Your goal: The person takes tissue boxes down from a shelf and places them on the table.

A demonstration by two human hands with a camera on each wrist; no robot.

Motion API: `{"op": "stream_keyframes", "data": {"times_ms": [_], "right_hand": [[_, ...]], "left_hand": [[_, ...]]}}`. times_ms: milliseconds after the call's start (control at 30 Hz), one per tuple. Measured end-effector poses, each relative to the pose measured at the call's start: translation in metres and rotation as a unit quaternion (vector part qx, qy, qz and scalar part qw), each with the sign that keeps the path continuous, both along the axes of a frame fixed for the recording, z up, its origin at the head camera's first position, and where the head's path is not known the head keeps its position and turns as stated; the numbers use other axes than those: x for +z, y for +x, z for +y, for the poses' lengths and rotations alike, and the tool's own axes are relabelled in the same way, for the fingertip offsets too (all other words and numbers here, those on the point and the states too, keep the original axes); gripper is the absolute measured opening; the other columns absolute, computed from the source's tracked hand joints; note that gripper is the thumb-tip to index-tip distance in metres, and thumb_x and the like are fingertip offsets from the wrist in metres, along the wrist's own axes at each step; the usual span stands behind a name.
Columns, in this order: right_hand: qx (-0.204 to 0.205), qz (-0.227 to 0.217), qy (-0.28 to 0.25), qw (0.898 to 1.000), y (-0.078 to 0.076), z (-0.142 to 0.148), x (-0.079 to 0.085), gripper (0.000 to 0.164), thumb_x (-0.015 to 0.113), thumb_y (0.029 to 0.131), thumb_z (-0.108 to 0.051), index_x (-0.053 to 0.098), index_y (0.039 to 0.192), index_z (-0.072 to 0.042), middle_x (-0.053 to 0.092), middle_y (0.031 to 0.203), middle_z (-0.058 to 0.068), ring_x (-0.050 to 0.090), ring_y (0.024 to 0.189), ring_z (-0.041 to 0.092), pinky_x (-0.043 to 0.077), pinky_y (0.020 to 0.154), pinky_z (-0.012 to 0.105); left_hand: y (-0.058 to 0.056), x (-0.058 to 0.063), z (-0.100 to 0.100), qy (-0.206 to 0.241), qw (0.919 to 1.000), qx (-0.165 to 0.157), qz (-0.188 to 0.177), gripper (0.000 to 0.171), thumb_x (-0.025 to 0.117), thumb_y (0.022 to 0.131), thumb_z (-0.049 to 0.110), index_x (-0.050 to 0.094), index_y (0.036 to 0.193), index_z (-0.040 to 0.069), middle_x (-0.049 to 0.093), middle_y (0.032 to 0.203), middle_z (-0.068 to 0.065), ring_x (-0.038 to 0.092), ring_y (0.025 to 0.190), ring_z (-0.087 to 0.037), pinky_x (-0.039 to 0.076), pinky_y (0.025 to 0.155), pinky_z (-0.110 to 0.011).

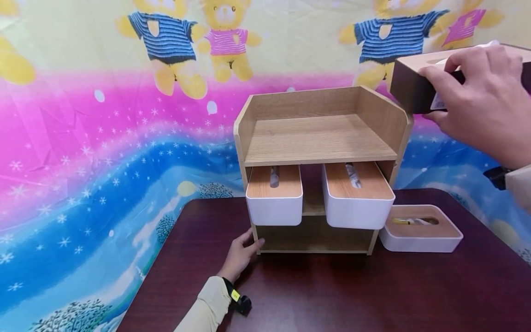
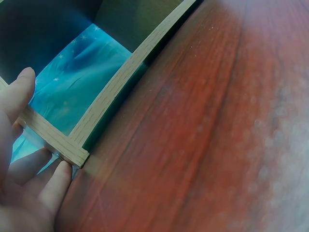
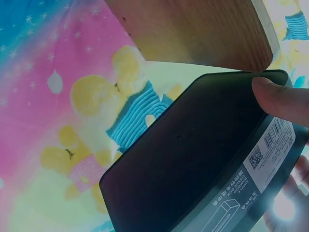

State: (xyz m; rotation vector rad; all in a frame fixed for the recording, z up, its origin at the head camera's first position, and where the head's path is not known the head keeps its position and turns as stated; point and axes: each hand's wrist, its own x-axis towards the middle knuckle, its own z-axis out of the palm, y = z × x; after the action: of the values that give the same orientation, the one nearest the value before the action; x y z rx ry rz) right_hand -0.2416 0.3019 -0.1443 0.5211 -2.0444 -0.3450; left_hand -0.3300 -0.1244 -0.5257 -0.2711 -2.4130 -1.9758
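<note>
A black tissue box (image 1: pixel 408 87) with a pale wooden top is held up by my right hand (image 1: pixel 485 92), beside the upper right edge of a wooden desktop shelf (image 1: pixel 315 140). In the right wrist view, its dark underside and a printed side label (image 3: pixel 273 150) show, with the thumb pressed on the box. My left hand (image 1: pixel 240 253) grips the shelf's lower left side panel, thumb inside and fingers outside. Two white tissue boxes with wooden lids, one on the left (image 1: pixel 274 212) and one on the right (image 1: pixel 360 214), stick out from the middle tier.
Right of the shelf, a third white tissue box (image 1: pixel 425 243) with a wooden lid lies on the dark red table (image 1: pixel 323 295). Behind the table hangs a colourful cloth (image 1: pixel 83 184) printed with bears and snowflakes.
</note>
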Motion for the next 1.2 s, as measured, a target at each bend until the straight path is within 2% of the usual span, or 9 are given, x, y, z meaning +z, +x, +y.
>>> {"op": "stream_keyframes", "data": {"times_ms": [233, 333, 433, 667, 733, 1000, 1067, 1167, 1200], "right_hand": [[-0.038, 0.007, 0.007, 0.999, 0.007, 0.009, -0.005, 0.096, 0.088, 0.053, 0.002, 0.045, 0.139, 0.001, 0.040, 0.122, 0.035, 0.038, 0.111, 0.053, 0.028, 0.105, 0.061], [-0.017, 0.010, 0.000, 1.000, 0.010, 0.012, -0.007, 0.095, 0.086, 0.053, 0.006, 0.046, 0.138, 0.000, 0.040, 0.121, 0.035, 0.037, 0.113, 0.053, 0.026, 0.106, 0.060], [-0.006, 0.016, 0.001, 1.000, 0.011, 0.016, -0.009, 0.094, 0.086, 0.053, 0.006, 0.046, 0.138, -0.001, 0.040, 0.121, 0.035, 0.038, 0.114, 0.054, 0.026, 0.106, 0.060], [0.023, 0.031, -0.012, 0.999, 0.015, 0.026, -0.020, 0.081, 0.079, 0.061, 0.000, 0.048, 0.135, -0.001, 0.041, 0.120, 0.036, 0.038, 0.114, 0.056, 0.027, 0.105, 0.060], [0.047, 0.037, -0.022, 0.998, 0.015, 0.030, -0.024, 0.063, 0.072, 0.076, -0.012, 0.049, 0.134, 0.000, 0.041, 0.119, 0.037, 0.037, 0.112, 0.058, 0.029, 0.100, 0.063], [0.033, 0.014, -0.033, 0.999, 0.028, 0.034, -0.033, 0.068, 0.078, 0.072, -0.005, 0.049, 0.134, 0.001, 0.040, 0.117, 0.036, 0.037, 0.108, 0.053, 0.033, 0.097, 0.064], [0.043, 0.016, -0.028, 0.999, 0.029, 0.036, -0.035, 0.052, 0.064, 0.091, -0.025, 0.049, 0.132, 0.002, 0.040, 0.116, 0.036, 0.036, 0.106, 0.053, 0.034, 0.092, 0.065], [0.066, 0.029, -0.029, 0.997, 0.030, 0.038, -0.041, 0.069, 0.031, 0.099, -0.057, 0.051, 0.129, 0.003, 0.040, 0.113, 0.036, 0.036, 0.103, 0.055, 0.034, 0.084, 0.065], [0.076, 0.034, -0.031, 0.996, 0.030, 0.039, -0.043, 0.069, 0.031, 0.099, -0.057, 0.051, 0.128, 0.003, 0.041, 0.112, 0.037, 0.037, 0.102, 0.055, 0.033, 0.081, 0.065]], "left_hand": [[0.010, 0.016, 0.002, -0.005, 1.0000, -0.006, -0.001, 0.062, 0.070, 0.092, 0.027, 0.045, 0.147, 0.017, 0.046, 0.146, -0.007, 0.042, 0.132, -0.026, 0.040, 0.103, -0.046], [0.010, 0.015, 0.002, -0.008, 1.0000, -0.006, 0.001, 0.063, 0.071, 0.090, 0.033, 0.046, 0.147, 0.020, 0.046, 0.146, -0.005, 0.042, 0.133, -0.025, 0.039, 0.103, -0.046], [0.000, -0.002, 0.000, -0.002, 1.0000, 0.000, -0.004, 0.066, 0.073, 0.087, 0.039, 0.047, 0.145, 0.027, 0.047, 0.145, 0.000, 0.041, 0.133, -0.022, 0.039, 0.104, -0.045], [0.000, -0.001, 0.001, 0.005, 1.0000, -0.002, 0.000, 0.066, 0.073, 0.088, 0.036, 0.045, 0.147, 0.024, 0.046, 0.146, -0.004, 0.042, 0.132, -0.025, 0.040, 0.102, -0.047], [0.000, -0.001, 0.001, 0.005, 1.0000, -0.003, 0.001, 0.067, 0.073, 0.087, 0.037, 0.045, 0.147, 0.024, 0.046, 0.146, -0.004, 0.043, 0.132, -0.025, 0.041, 0.102, -0.046], [0.002, 0.001, 0.001, -0.008, 0.9999, 0.003, 0.006, 0.070, 0.074, 0.084, 0.046, 0.048, 0.145, 0.024, 0.047, 0.145, -0.001, 0.039, 0.135, -0.023, 0.037, 0.105, -0.045], [0.003, 0.002, 0.001, -0.010, 0.9999, 0.004, 0.006, 0.071, 0.074, 0.084, 0.046, 0.047, 0.146, 0.024, 0.047, 0.145, -0.002, 0.039, 0.135, -0.023, 0.037, 0.105, -0.046], [0.004, 0.003, 0.002, -0.011, 0.9999, 0.003, 0.008, 0.069, 0.074, 0.086, 0.043, 0.046, 0.146, 0.023, 0.048, 0.145, -0.003, 0.040, 0.134, -0.024, 0.038, 0.104, -0.046], [0.005, 0.003, 0.002, -0.011, 0.9999, 0.001, 0.010, 0.068, 0.073, 0.086, 0.042, 0.046, 0.146, 0.023, 0.047, 0.145, -0.003, 0.040, 0.134, -0.025, 0.038, 0.104, -0.047]]}}
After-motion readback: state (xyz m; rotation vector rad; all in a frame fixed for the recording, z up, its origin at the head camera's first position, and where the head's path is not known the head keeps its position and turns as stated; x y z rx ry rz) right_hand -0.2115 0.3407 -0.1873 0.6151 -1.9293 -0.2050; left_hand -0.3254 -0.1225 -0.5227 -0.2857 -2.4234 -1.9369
